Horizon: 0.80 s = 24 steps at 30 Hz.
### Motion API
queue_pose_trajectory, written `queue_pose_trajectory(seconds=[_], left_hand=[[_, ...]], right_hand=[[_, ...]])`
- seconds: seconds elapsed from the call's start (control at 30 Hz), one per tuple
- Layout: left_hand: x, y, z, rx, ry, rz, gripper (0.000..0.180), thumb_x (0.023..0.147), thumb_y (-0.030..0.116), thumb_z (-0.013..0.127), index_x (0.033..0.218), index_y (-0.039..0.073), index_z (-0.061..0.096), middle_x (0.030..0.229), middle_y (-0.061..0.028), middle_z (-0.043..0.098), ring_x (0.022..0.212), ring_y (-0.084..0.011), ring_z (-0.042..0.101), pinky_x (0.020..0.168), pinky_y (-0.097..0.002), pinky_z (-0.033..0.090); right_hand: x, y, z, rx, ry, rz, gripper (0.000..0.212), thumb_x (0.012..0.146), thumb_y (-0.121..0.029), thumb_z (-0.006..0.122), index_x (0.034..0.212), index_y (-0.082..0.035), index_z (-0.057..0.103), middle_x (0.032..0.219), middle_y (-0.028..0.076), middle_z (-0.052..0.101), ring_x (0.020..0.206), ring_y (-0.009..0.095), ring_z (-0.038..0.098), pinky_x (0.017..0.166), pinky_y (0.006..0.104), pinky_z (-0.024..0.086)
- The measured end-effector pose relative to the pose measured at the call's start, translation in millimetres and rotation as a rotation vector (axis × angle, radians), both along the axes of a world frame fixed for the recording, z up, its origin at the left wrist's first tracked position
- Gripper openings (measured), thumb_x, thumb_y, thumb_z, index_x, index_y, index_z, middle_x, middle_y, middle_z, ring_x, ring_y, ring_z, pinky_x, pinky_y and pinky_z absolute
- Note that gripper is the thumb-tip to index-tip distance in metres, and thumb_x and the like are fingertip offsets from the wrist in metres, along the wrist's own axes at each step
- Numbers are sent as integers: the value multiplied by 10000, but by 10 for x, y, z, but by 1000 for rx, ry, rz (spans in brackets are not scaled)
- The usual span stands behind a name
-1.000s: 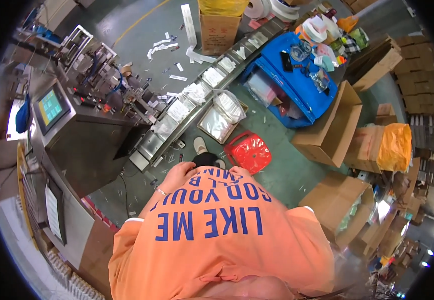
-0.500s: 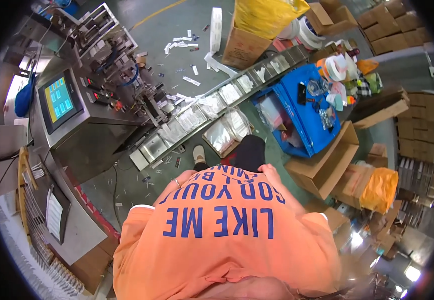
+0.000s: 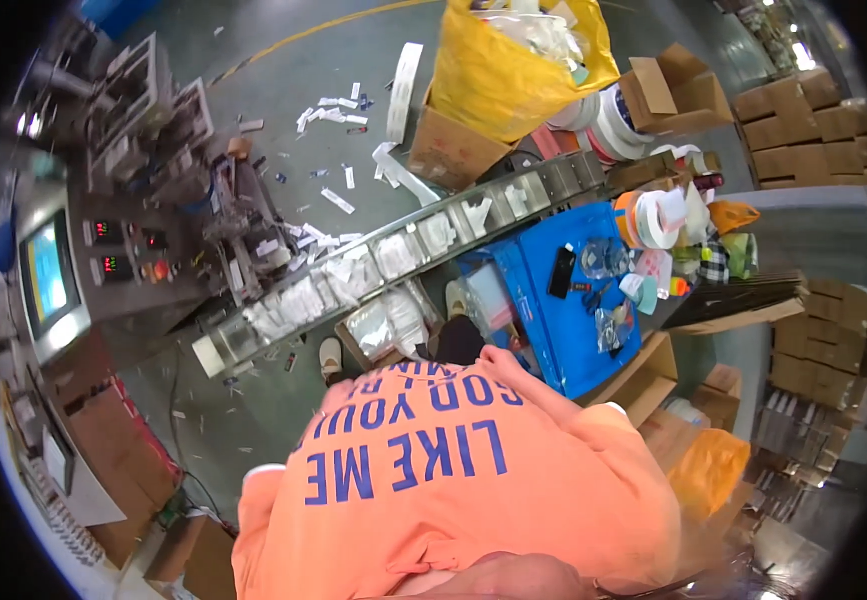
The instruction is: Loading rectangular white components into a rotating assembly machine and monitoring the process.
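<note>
My right hand (image 3: pixel 501 362) is at my waist by the hem of my orange T-shirt (image 3: pixel 454 510), close to the blue crate; its fingers are mostly hidden. On the other side of the shirt, my left hand (image 3: pixel 340 393) shows only as a blurred edge, its fingers out of sight. Ahead of both hands, a long metal conveyor trough (image 3: pixel 416 232) slants from near left to far right. White packets (image 3: pixel 352 272) fill many of its compartments. Just this side of it sits a carton of clear-wrapped packs (image 3: pixel 379 330), by my shoes.
A machine with a screen (image 3: pixel 49 268) stands left. On the right, the blue crate (image 3: pixel 569 345) carries a black phone (image 3: pixel 561 270) and clear bags. A yellow bag (image 3: pixel 514 85) lines a carton beyond the conveyor. White strips (image 3: pixel 337 200) litter the floor; stacked cartons (image 3: pixel 819 330) stand far right.
My view has shifted left and turned, and my body leans nearer the conveyor. Both hands stay at my waist. My second shoe now shows beside the carton of packs.
</note>
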<state>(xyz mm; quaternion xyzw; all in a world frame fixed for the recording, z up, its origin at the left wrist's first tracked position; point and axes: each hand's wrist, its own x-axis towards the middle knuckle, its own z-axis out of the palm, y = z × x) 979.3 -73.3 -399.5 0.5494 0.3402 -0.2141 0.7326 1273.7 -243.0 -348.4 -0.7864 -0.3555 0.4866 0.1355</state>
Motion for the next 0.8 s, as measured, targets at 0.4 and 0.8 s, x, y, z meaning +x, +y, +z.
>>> queue_pose_trajectory(seconds=[0.4,0.8], left_hand=[[1279,181,257,-185,266,-157,255,825,212,543,922,-17,602,858,-55,636,772,-130,559,700,-301,450],[-88,-816,760,-457,523,326,245,821,215,543,907,-5,605,850,-67,640,767,-153,573,697,-311,452]], right_hand=[[893,-74,-149,-416,511,164,154,692,-211,573,717,-61,598,682,103,592,644,207,567,556,357,430],[196,303,-880,-285,485,406,241,774,-304,561,792,-64,577,709,123,610,682,284,606,615,367,469]])
